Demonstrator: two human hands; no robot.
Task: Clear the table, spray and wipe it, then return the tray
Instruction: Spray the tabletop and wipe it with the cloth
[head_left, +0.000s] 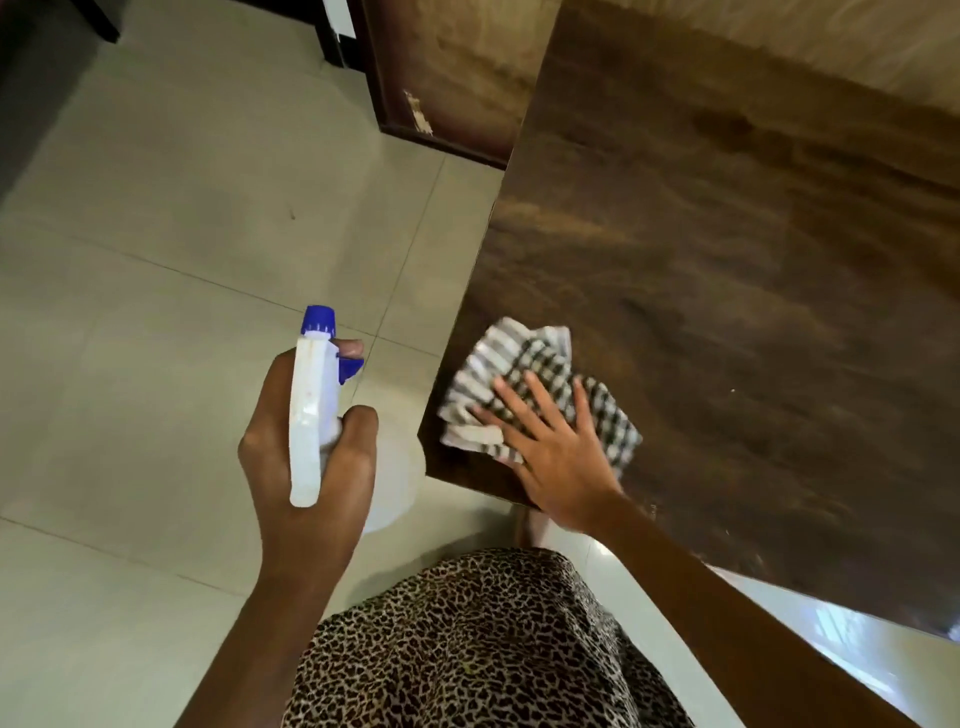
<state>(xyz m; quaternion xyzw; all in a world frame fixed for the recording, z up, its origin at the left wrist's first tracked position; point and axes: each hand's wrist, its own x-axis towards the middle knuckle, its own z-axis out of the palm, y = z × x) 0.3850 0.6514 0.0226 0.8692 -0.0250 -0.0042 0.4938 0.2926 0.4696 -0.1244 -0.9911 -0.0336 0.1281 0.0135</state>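
Note:
A white spray bottle with a blue nozzle is held upright in my left hand, out over the floor to the left of the table. A finger rests at its blue trigger. On the near left corner of the dark wooden table lies a folded black-and-white checked cloth. My right hand lies flat on the cloth, fingers spread, pressing it onto the wood. No tray is in view.
Pale floor tiles spread to the left of and below the table. A brown wooden cabinet or door with a chipped patch stands behind the table's left edge. My leopard-print clothing fills the bottom middle.

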